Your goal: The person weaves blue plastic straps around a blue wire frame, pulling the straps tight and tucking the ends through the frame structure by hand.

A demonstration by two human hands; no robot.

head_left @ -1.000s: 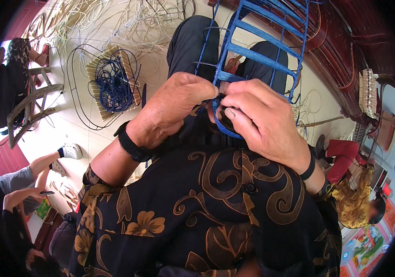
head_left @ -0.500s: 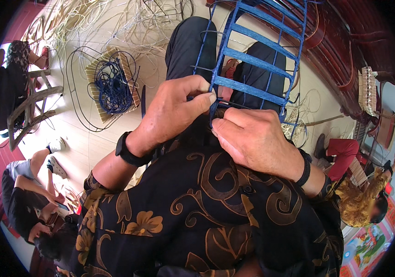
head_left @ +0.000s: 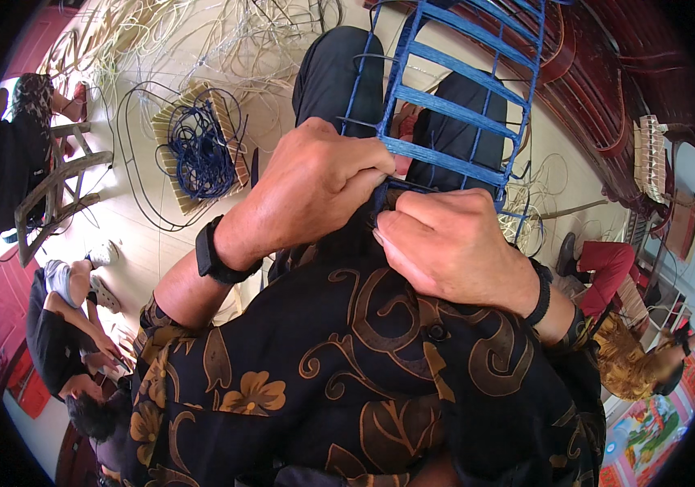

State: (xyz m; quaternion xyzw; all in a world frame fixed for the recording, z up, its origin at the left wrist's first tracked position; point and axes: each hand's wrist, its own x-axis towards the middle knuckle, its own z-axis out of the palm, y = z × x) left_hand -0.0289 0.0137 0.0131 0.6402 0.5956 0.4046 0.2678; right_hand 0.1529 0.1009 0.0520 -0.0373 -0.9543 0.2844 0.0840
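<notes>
My grip on the left, the left hand (head_left: pixel 311 183), is closed, thumb against curled fingers at the near left corner of the blue frame (head_left: pixel 457 113). My right hand (head_left: pixel 453 247) is pinched closed just below the frame's lowest slat, at its near end; exactly which strand lies between the fingertips I cannot tell. The frame stretches away from both hands, over the knees, its long axis running outward and leaning slightly right, its slats crosswise. The left hand sits nearer the left rail; the right hand is closer to the shirt (head_left: pixel 363 357). Farther left, tangled blue cord (head_left: pixel 201 158) lies in a pale slatted tray (head_left: pixel 164 144); carved dark-red furniture (head_left: pixel 599 73) stands to the right.
</notes>
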